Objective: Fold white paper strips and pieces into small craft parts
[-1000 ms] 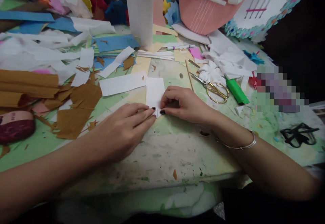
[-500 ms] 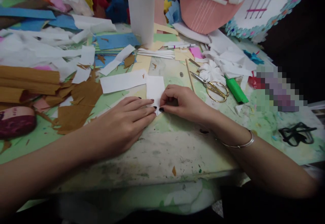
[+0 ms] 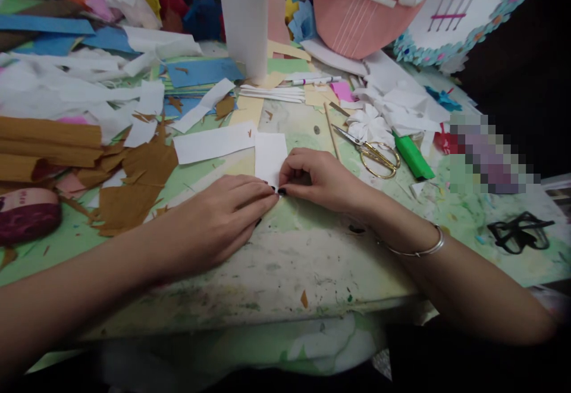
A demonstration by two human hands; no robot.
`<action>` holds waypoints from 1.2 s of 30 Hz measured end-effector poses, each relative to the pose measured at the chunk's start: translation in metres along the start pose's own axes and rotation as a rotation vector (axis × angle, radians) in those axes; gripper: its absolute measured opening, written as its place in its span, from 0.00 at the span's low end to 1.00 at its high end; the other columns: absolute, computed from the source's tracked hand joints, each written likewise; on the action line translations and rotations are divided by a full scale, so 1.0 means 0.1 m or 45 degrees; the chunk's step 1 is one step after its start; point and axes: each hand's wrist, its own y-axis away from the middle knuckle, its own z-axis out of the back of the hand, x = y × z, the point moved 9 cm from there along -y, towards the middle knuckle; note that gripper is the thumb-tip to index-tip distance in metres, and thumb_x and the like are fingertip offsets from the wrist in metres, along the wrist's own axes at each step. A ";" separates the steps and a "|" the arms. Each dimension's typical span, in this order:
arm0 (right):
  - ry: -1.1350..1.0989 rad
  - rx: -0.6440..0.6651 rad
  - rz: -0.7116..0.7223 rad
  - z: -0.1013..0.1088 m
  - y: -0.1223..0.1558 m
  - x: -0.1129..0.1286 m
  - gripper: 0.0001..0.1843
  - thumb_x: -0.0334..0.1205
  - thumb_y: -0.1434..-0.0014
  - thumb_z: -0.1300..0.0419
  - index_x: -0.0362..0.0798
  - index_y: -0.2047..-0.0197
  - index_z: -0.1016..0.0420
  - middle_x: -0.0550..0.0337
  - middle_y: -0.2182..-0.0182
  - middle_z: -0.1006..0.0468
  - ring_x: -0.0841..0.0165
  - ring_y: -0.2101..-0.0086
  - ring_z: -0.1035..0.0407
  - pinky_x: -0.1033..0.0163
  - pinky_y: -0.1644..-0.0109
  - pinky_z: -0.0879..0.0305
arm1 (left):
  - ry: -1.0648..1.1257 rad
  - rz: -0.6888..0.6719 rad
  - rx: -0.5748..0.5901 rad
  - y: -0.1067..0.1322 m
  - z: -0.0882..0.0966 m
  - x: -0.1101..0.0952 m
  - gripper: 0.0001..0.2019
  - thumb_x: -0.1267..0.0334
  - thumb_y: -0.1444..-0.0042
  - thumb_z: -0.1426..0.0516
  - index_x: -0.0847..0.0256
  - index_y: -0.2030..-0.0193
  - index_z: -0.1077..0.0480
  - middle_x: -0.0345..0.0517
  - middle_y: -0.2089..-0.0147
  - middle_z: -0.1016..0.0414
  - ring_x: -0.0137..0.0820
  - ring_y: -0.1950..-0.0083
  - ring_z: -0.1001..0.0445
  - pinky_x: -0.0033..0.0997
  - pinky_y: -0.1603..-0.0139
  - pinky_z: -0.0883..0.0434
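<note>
A small white paper strip (image 3: 270, 154) lies on the table in front of me, its near end between my fingertips. My right hand (image 3: 319, 178) is curled, thumb and index finger pinching the near right corner of that strip. From the left, my left hand (image 3: 223, 214) reaches in with its fingers together, their tips meeting the strip's near edge beside my right thumb. The fingertips hide part of that edge. Another white paper strip (image 3: 214, 143) lies flat just left of the first one.
Gold-handled scissors (image 3: 379, 159), a thin wooden stick (image 3: 332, 131), a green roll (image 3: 413, 156) and a white paper flower (image 3: 369, 124) lie to the right. Brown crepe paper (image 3: 138, 185) and a maroon yarn ball (image 3: 29, 216) are at left. A white upright column (image 3: 245, 24) stands behind.
My left fingers have drawn closer together and moved nearer the strip's near edge, beside my right thumb. My right hand keeps its pinch. The view has shifted slightly.
</note>
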 end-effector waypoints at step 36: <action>-0.106 -0.026 -0.305 0.10 0.00 -0.28 0.02 0.33 0.50 0.36 0.44 0.72 0.26 0.63 0.77 0.29 0.74 0.74 0.39 0.64 0.68 0.43 | -0.410 0.049 0.132 0.03 -0.13 -0.26 0.22 0.78 0.41 0.56 0.75 0.42 0.33 0.66 0.42 0.28 0.48 0.44 0.30 0.47 0.51 0.36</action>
